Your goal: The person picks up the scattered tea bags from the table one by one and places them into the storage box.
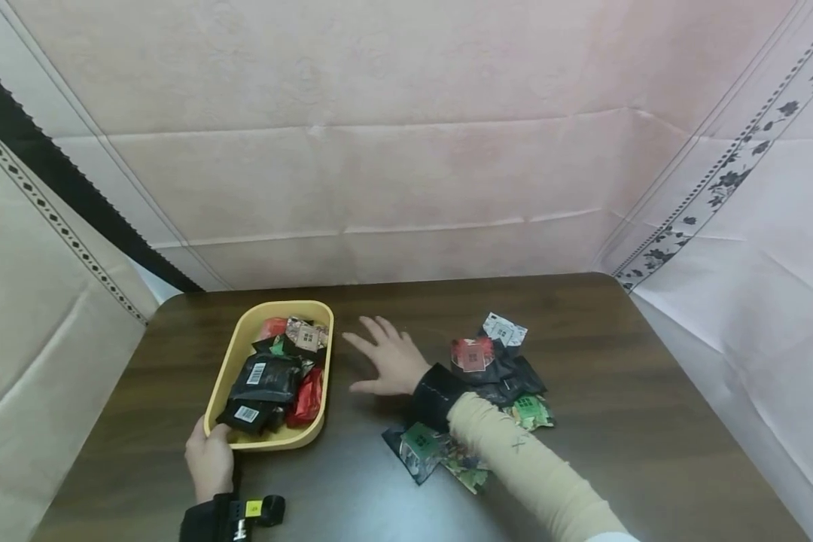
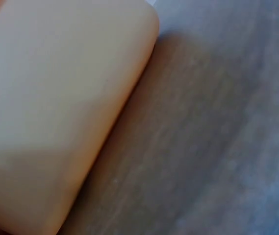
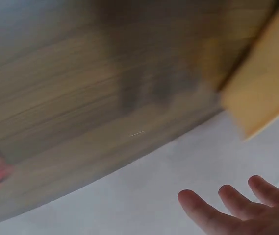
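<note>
A yellow plastic basket [image 1: 281, 444] holds several small packets: black sachets [image 1: 266, 379] with white barcode labels, a red one [image 1: 306, 397] and a patterned one [image 1: 308, 336]. My left hand [image 1: 210, 459] grips the basket's near left corner at the rim. The left wrist view shows the basket's outer wall [image 2: 56, 88] up close; that hand is almost all hidden there. My right hand [image 1: 389, 360] is above the table, right of the basket, with fingers spread and nothing held. In the right wrist view its fingers [image 3: 237, 208] stand apart from the basket [image 3: 264, 83].
Right of my right forearm lies a pile of packets, with a red and black one [image 1: 473, 354], a white-labelled one [image 1: 504, 329] and a green one [image 1: 531, 410]. More green packets [image 1: 420, 446] lie nearer, partly under the forearm. A pale cloth [image 1: 379, 181] hangs behind the wooden table [image 1: 637, 421].
</note>
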Action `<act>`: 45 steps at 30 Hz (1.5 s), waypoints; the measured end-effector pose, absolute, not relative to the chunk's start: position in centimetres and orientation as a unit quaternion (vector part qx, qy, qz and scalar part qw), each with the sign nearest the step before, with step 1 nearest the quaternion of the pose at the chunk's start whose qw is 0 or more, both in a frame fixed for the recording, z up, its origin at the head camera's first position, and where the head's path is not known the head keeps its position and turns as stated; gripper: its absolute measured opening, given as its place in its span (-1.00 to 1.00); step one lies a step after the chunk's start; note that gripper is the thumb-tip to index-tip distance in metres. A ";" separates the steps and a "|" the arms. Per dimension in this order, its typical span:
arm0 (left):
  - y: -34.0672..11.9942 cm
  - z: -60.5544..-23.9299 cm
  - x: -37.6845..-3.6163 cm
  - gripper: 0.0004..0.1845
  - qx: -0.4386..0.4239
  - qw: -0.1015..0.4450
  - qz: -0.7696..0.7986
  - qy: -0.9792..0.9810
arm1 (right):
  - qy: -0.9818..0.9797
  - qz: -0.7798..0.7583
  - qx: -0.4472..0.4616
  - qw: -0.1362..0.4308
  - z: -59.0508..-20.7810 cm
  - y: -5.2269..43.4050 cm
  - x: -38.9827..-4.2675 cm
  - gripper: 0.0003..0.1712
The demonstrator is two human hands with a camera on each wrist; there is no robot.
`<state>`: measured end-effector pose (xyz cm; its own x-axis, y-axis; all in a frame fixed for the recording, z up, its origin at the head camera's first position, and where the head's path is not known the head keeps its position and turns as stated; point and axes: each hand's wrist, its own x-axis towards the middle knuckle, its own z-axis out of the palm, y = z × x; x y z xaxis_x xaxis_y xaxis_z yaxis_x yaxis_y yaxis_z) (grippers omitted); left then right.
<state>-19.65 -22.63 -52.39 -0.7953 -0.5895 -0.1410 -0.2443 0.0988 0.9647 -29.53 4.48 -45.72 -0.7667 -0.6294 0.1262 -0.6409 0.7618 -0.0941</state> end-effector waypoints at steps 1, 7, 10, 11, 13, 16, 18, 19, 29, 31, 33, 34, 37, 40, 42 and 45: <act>-22.7 -52.4 -19.6 -0.48 0.289 0.141 -0.606 -0.728 | -0.940 0.066 0.333 0.041 -46.0 5.6 -29.6 0.01; -22.8 -52.4 -19.6 -0.47 0.293 0.137 -0.612 -0.722 | -0.960 0.071 0.266 0.050 -47.4 11.5 -29.8 -0.08; -22.7 -52.4 -19.6 -0.47 0.289 0.136 -0.614 -0.722 | -0.980 0.060 0.179 0.056 -47.9 13.9 -29.6 -0.12; -22.7 -52.4 -19.6 -0.47 0.289 0.136 -0.613 -0.722 | -0.986 0.060 0.146 0.054 -48.0 14.5 -29.5 -0.12; -22.6 -52.3 -19.6 -0.49 0.288 0.138 -0.608 -0.726 | -0.994 0.058 0.083 0.042 -48.3 15.6 -29.4 -0.10; -22.6 -52.3 -19.5 -0.51 0.289 0.139 -0.603 -0.730 | -0.998 0.059 0.032 0.013 -48.6 16.5 -29.6 -0.07; -22.6 -52.3 -19.5 -0.52 0.289 0.141 -0.602 -0.730 | -0.998 0.060 0.022 -0.002 -48.8 16.6 -29.8 -0.07; -22.6 -52.3 -19.5 -0.51 0.291 0.139 -0.603 -0.729 | -0.998 0.060 0.023 -0.006 -48.9 16.6 -29.9 -0.09; -22.6 -52.5 -19.6 -0.49 0.291 0.142 -0.606 -0.727 | -0.992 0.104 0.065 0.016 -49.5 15.9 -31.0 -0.69; -22.6 -52.5 -19.7 -0.48 0.290 0.142 -0.610 -0.724 | -0.991 0.106 0.073 0.022 -49.6 15.7 -31.1 -0.79; -22.6 -52.6 -19.8 -0.46 0.290 0.138 -0.615 -0.720 | -0.992 0.097 0.079 0.033 -49.6 15.6 -31.3 -0.87; -22.6 -52.6 -19.8 -0.46 0.290 0.136 -0.616 -0.720 | -0.992 0.093 0.079 0.040 -49.6 15.5 -31.4 -0.90; -22.5 -52.6 -19.8 -0.47 0.289 0.130 -0.615 -0.722 | -0.989 0.101 0.080 0.073 -49.0 15.3 -31.5 -0.94; -22.5 -52.5 -19.7 -0.51 0.289 0.134 -0.607 -0.728 | -0.978 0.141 0.093 0.121 -48.2 14.6 -31.4 -0.89; -22.5 -52.5 -19.7 -0.52 0.289 0.139 -0.604 -0.729 | -0.965 0.170 0.122 0.159 -47.5 13.8 -31.2 -0.85; -22.4 -52.4 -19.6 -0.50 0.288 0.140 -0.606 -0.728 | -0.940 0.213 0.175 0.201 -46.5 11.6 -30.8 -0.81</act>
<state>-19.63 -22.44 -52.43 -0.7945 -0.5893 -0.1465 -0.2505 0.0984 0.9631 -30.77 11.63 -46.48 -0.8578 -0.2439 0.4524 -0.4154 0.8474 -0.3308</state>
